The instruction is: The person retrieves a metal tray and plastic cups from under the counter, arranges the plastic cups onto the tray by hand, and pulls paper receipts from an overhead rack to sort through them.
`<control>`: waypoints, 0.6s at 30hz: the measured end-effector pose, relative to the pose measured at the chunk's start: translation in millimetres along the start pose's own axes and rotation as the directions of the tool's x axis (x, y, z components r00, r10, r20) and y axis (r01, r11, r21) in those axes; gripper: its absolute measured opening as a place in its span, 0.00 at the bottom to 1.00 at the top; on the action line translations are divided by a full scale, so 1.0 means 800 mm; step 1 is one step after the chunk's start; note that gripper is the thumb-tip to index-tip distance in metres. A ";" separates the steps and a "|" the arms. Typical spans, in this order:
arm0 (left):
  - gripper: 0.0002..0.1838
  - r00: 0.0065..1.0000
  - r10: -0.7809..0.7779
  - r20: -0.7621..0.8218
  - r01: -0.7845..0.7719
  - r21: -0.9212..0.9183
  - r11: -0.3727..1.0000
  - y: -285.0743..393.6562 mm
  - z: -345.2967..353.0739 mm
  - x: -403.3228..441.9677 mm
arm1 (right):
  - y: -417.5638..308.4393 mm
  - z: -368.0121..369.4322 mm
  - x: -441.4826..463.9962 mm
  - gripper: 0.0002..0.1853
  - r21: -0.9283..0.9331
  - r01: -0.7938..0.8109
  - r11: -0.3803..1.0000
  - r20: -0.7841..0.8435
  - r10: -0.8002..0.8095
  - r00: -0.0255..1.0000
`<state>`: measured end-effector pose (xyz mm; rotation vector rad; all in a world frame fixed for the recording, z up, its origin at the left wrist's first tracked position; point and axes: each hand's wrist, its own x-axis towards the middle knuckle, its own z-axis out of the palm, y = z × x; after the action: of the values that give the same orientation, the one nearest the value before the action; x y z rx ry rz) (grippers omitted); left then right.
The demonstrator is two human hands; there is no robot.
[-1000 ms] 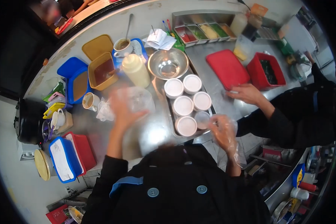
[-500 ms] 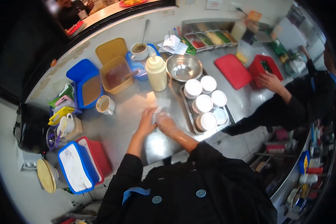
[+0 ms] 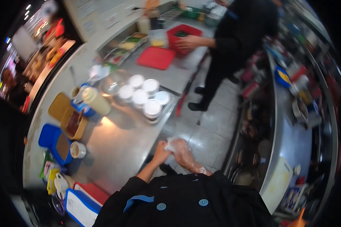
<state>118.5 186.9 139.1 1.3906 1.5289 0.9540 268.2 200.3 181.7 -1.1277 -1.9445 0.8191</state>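
Observation:
My left hand (image 3: 161, 152) is closed, its fingers pinching a crumpled whitish, see-through plastic (image 3: 170, 145) beside my right hand. Clear plastic also covers my right hand (image 3: 183, 154), whose fingers are curled against the same crumpled piece. Both hands meet in front of my chest, just past the front edge of the steel table (image 3: 117, 151), over the tiled floor. Beyond them, several white-lidded tubs (image 3: 140, 97) stand on a metal tray, beside a blurred steel bowl (image 3: 114, 82).
A squeeze bottle (image 3: 96, 101), a brown container (image 3: 74, 123), a blue container (image 3: 60, 148) and a cup (image 3: 78, 150) line the left. At the back, a co-worker (image 3: 231, 45) reaches into a red bin (image 3: 183, 38). Shelving (image 3: 284, 125) runs along the right.
The view has swung right. My hands, apart at first, came together over the table and are now past its edge. The co-worker's hand went from near the red lid to the red bin.

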 end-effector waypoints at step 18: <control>0.31 -0.110 -0.510 0.853 0.054 0.517 0.854 0.111 0.444 -0.307 | 0.138 -0.132 -0.751 0.17 0.280 -0.898 0.339 -0.462 0.868 0.183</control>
<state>489.9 -49.3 115.9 1.2580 0.6185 -0.7515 612.2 -275.7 -15.9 -2.3139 -0.6254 0.8274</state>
